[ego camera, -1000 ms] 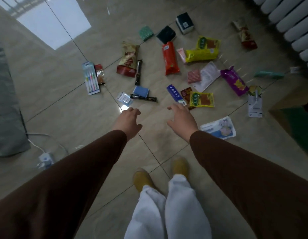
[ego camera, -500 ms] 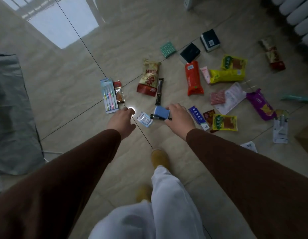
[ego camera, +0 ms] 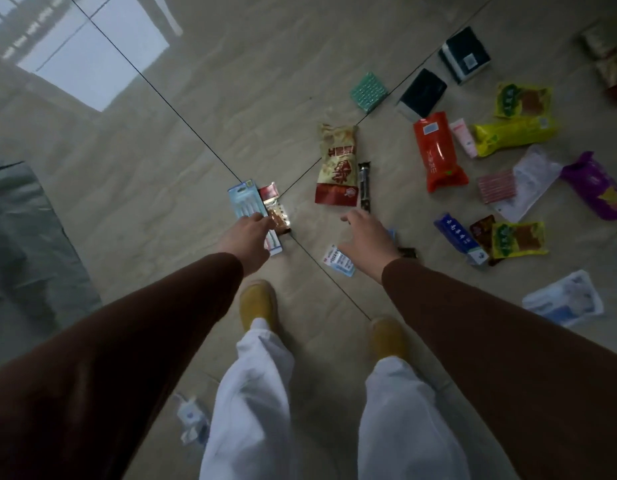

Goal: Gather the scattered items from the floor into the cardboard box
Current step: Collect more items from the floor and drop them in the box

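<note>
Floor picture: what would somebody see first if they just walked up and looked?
First, two brown-sleeved arms reaching down: the left hand lands on a blue toothbrush pack, and the right hand hovers open over small packets nearby. Next, the bright scatter of snacks to the right, above all the orange packet and the yellow packet. Yellow shoes peek out under white trousers at the bottom.

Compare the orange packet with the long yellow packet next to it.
The orange packet lies lengthwise away from the person; the long yellow packet lies crosswise. The orange one bears a pale label near its far end; the yellow one has green markings. Both lie flat on the floor, untouched, flanking a small pink tube.
</note>
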Demonstrator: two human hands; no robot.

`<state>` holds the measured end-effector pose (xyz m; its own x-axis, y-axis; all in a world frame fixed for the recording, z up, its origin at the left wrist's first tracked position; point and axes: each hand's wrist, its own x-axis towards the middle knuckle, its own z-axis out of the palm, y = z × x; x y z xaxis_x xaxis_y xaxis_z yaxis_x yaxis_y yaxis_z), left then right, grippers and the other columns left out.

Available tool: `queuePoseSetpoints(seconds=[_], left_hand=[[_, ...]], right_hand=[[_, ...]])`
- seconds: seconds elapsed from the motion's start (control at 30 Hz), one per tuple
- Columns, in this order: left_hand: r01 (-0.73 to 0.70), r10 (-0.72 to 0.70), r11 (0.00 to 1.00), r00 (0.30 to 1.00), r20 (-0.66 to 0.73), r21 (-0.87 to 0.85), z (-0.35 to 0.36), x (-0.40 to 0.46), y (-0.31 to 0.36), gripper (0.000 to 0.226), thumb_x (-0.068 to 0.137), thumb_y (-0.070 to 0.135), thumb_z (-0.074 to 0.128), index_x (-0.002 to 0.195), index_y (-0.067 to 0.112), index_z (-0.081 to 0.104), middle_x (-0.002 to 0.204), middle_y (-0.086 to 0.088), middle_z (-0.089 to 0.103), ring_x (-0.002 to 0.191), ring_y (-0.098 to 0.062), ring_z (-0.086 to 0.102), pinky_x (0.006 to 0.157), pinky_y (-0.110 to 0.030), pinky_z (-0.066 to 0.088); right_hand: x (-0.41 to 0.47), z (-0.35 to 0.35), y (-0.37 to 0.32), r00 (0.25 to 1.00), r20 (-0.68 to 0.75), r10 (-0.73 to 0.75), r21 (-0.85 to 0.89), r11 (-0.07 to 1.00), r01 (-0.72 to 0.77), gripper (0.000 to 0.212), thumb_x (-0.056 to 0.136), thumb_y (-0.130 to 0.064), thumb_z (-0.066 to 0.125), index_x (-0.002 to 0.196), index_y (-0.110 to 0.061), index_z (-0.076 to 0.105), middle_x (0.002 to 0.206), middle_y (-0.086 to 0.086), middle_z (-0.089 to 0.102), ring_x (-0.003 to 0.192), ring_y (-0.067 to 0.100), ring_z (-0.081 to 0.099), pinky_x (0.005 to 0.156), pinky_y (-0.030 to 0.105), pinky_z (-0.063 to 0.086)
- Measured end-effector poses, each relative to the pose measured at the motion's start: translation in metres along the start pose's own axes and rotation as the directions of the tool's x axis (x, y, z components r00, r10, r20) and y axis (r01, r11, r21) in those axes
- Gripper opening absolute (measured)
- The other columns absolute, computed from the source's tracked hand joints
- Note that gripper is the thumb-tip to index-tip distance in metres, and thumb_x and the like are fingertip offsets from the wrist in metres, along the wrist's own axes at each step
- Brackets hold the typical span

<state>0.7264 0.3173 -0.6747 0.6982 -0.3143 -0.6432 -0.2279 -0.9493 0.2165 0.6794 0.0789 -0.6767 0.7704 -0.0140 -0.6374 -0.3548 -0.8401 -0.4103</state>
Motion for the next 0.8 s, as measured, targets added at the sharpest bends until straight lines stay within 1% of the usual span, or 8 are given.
queuePoseSetpoints(seconds=[0.17,0.3,0.47,0.57,0.63,0.7,0.77,0.8], left_hand=[[-0.129,0.117,0.977,0.990,0.077,0.169,0.012,0.054,-0.049,0.063,0.081,0.015,0.073,0.139,0.021,0.049,0.134,-0.007,0.053,0.123,-0.029,0.049,0.093,-0.041,0.048],[-0.253,0.222,0.915,0.966,0.132,0.315,0.039,0.098,-0.076,0.072,0.077,0.015,0.076,0.141,0.024,0.045,0.136,-0.003,0.051,0.122,-0.026,0.048,0.088,-0.040,0.048],[-0.344,0.276,0.824,0.938,0.211,0.451,0.081,0.156,-0.099,0.086,0.076,0.017,0.079,0.149,0.025,0.034,0.152,-0.003,0.039,0.136,-0.026,0.041,0.104,-0.041,0.043],[-0.403,0.296,0.749,0.914,0.278,0.527,0.106,0.192,-0.108,0.104,0.076,0.024,0.082,0.157,0.025,0.018,0.163,-0.004,0.021,0.147,-0.026,0.027,0.114,-0.040,0.033],[-0.450,0.319,0.671,0.893,0.318,0.589,0.122,0.213,-0.113,0.118,0.073,0.033,0.085,0.159,0.026,0.005,0.167,-0.005,0.008,0.152,-0.026,0.015,0.120,-0.040,0.025],[-0.500,0.343,0.527,0.865,0.366,0.687,0.139,0.231,-0.118,0.131,0.071,0.045,0.084,0.158,0.025,-0.012,0.167,-0.009,-0.008,0.154,-0.028,0.001,0.124,-0.044,0.015],[-0.532,0.374,0.397,0.838,0.398,0.748,0.154,0.247,-0.122,0.135,0.072,0.056,0.079,0.155,0.023,-0.022,0.165,-0.014,-0.019,0.153,-0.032,-0.008,0.124,-0.049,0.007],[-0.537,0.389,0.360,0.829,0.401,0.763,0.155,0.249,-0.124,0.134,0.072,0.061,0.075,0.155,0.022,-0.023,0.164,-0.015,-0.020,0.153,-0.034,-0.008,0.123,-0.051,0.007]], right_hand=[[0.032,0.061,-0.003,0.992,0.011,0.128,0.075,0.989,-0.128,0.055,0.091,-0.017,0.070,0.142,-0.016,0.047,0.143,0.009,0.048,0.129,0.029,0.048,0.102,0.039,0.043],[0.044,0.117,0.017,0.977,0.036,0.208,0.079,0.974,-0.210,0.061,0.089,-0.014,0.072,0.144,-0.019,0.045,0.141,0.007,0.049,0.128,0.027,0.048,0.102,0.039,0.046],[0.064,0.177,0.059,0.952,0.026,0.307,0.074,0.949,-0.308,0.068,0.087,-0.016,0.077,0.146,-0.015,0.043,0.146,0.009,0.046,0.131,0.027,0.047,0.106,0.038,0.046],[0.085,0.205,0.083,0.937,-0.002,0.350,0.058,0.935,-0.350,0.067,0.086,-0.012,0.078,0.144,-0.013,0.045,0.143,0.009,0.047,0.130,0.027,0.048,0.103,0.038,0.048],[0.100,0.220,0.095,0.937,-0.044,0.347,0.032,0.938,-0.346,0.068,0.084,-0.010,0.079,0.142,-0.013,0.045,0.141,0.009,0.046,0.127,0.027,0.049,0.100,0.037,0.050],[0.115,0.233,0.104,0.944,-0.087,0.317,-0.048,0.946,-0.322,0.071,0.081,-0.011,0.079,0.143,-0.013,0.044,0.142,0.009,0.045,0.127,0.028,0.047,0.101,0.036,0.046],[0.128,0.245,0.114,0.948,-0.136,0.288,-0.165,0.937,-0.308,0.076,0.079,-0.012,0.081,0.145,-0.013,0.041,0.143,0.009,0.045,0.126,0.029,0.045,0.104,0.036,0.042],[0.131,0.247,0.115,0.951,-0.157,0.265,-0.224,0.929,-0.296,0.077,0.078,-0.012,0.081,0.144,-0.013,0.041,0.141,0.009,0.046,0.125,0.029,0.046,0.104,0.037,0.043]])
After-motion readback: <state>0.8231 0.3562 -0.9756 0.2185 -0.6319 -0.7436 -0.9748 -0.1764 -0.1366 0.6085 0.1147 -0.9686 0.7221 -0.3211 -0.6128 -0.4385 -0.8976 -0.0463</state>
